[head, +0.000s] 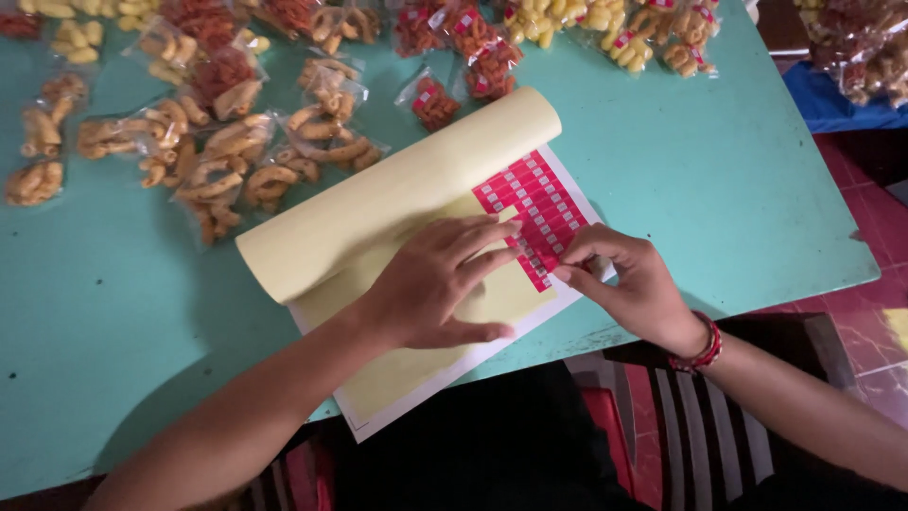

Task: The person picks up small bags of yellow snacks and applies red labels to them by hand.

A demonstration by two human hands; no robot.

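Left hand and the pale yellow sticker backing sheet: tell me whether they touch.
Touching. The head view shows the left hand pressed flat, fingers spread, on the pale yellow sticker backing sheet.

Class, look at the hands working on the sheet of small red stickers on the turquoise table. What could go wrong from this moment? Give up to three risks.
1. The sticker sheet overhangs the table edge near the person; pressure from the left hand might tip or crease it.
2. The curled-back yellow backing could roll forward over the red stickers.
3. The right hand pinches at very small stickers, so one may tear or fold onto itself.
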